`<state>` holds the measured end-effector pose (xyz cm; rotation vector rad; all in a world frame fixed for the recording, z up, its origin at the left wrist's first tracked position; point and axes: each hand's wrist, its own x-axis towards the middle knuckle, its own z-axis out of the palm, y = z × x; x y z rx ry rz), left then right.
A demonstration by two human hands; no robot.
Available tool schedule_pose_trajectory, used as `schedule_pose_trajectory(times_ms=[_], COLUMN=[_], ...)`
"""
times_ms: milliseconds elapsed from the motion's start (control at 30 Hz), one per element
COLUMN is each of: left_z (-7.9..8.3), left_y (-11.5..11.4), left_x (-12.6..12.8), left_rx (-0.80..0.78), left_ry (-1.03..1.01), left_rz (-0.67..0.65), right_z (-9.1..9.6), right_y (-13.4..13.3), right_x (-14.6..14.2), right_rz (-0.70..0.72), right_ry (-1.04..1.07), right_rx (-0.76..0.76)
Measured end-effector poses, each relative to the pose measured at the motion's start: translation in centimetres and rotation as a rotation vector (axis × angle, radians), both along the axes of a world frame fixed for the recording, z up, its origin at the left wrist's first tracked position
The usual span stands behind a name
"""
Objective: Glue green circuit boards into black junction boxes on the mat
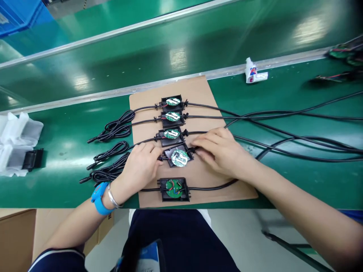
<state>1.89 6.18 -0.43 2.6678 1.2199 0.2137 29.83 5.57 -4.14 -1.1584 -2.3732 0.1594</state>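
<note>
A tilted black plastic housing (169, 163) lies between my hands, with a round green circuit board (179, 158) bearing white compound resting over it. My left hand (143, 164) pinches the thin cable at the housing's left end; the fingertips partly hide it. At the right end, the fingers of my right hand (222, 151) close on the black cable by its strain relief (192, 150). Farther up, three similar housings with boards, such as the nearest one (170, 136), sit in a column. Closer to me, another housing (175, 189) shows a green board with coloured wires.
Brown cardboard (195, 88) lies under the housings on the green bench (70, 151). Coiled cables with plugs (110, 156) are at left, long black cables (297, 139) at right. White wrapping (19, 132), a black part (33, 159) and a crumpled white tube (253, 72) lie farther out.
</note>
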Motion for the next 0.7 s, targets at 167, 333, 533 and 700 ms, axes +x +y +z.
schedule_pose_trajectory(times_ms=[167,333,533,700], left_z=[0.1,1.2,0.8,0.4], left_y=[-0.9,-1.7,-1.4,-1.1], left_x=[-0.4,0.0,1.3,2.0], left_rx=[-0.049,0.024,0.031,0.047], left_ry=[-0.121,-0.186,-0.147,-0.08], left_rz=[0.032,0.032,0.014,0.001], right_z=[-0.5,1.2,1.7,2.1], right_y=[0.5,0.1,0.3,0.4], right_x=[1.2,1.9,1.6,0.8], right_rz=[0.049,0.246,0.351,0.319], right_ry=[0.142,0.167,0.098,0.008], right_rx=[-0.094,-0.061,-0.23,-0.319])
